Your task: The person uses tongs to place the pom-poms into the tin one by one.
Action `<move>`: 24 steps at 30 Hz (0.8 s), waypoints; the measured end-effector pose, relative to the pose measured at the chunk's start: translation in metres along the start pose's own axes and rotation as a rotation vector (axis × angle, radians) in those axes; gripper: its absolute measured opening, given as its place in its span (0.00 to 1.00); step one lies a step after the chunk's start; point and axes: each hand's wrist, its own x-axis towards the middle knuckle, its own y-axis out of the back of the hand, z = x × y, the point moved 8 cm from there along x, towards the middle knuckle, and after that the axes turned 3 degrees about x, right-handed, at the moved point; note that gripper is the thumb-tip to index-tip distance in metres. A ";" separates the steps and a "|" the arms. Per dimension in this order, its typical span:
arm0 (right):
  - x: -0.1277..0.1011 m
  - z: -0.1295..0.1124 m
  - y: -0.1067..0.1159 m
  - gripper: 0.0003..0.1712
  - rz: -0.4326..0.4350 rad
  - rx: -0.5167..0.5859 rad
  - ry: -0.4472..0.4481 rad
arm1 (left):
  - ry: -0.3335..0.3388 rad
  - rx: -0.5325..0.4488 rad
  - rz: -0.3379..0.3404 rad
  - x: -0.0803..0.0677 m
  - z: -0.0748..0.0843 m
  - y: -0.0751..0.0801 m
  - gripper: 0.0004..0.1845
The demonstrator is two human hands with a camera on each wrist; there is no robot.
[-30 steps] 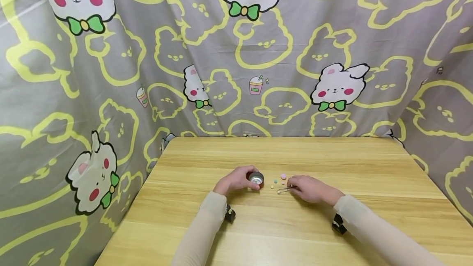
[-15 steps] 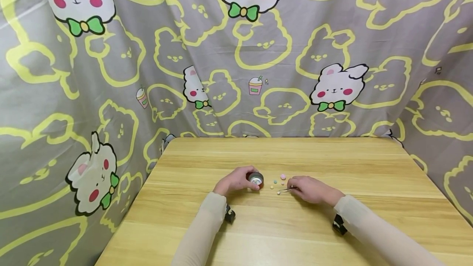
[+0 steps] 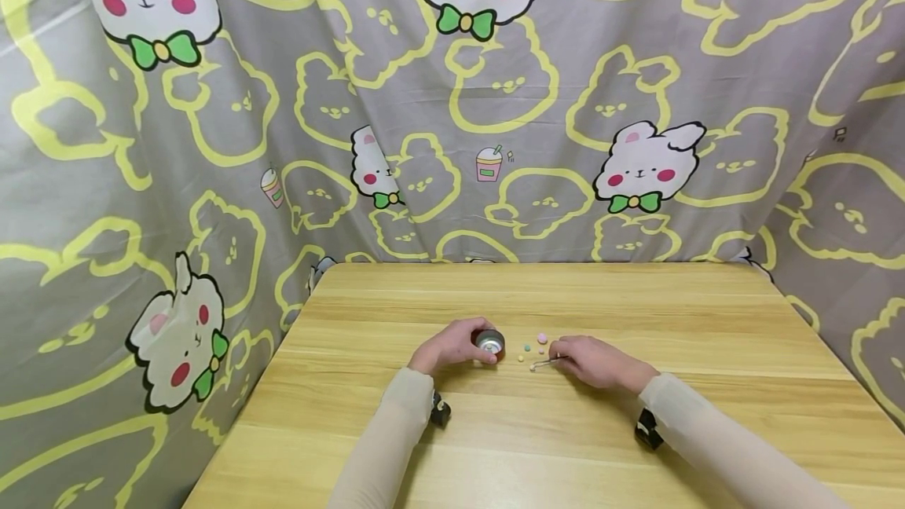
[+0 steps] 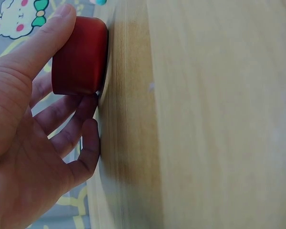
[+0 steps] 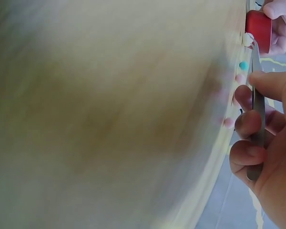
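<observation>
One small round red cup (image 3: 489, 342) with a shiny inside stands on the table, one pair of metal tweezers (image 3: 546, 364) lies in the right hand (image 3: 592, 361), and a loose scatter of tiny coloured beads (image 3: 533, 347) sits between the two hands. In the head view I count about five beads: a pink one farthest from the person, a teal one, a small reddish one, and two pale yellowish ones nearest the tweezer tips; they are too small to count with certainty.

The surface is a light wooden table (image 3: 636, 446) with straight grain. A grey curtain (image 3: 212, 148) printed with yellow outlines and white bears wearing green bows hangs around it on the far and both lateral sides.

The left hand (image 3: 451, 345) rests on the table with its fingers curled round the red cup (image 4: 80, 56); in the left wrist view the thumb lies along the top of the cup's wall and the other fingers bend beneath it, so the cup is gripped from the side. The right hand (image 5: 269, 143) pinches the tweezers (image 5: 257, 109) between thumb and bent fingers, the tips pointing toward the cup and reaching the beads just beside the left hand's fingertips. Whether the tips grip a bead cannot be told.
</observation>
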 end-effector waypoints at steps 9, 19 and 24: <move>-0.001 0.006 0.003 0.06 0.039 0.002 -0.006 | -0.010 -0.005 0.002 0.000 0.001 0.000 0.24; 0.001 0.011 0.012 0.06 0.051 0.009 -0.025 | 0.000 0.000 0.002 0.000 -0.001 -0.002 0.24; 0.002 0.011 0.017 0.06 0.062 0.012 -0.028 | -0.002 0.000 0.002 0.000 -0.001 -0.001 0.24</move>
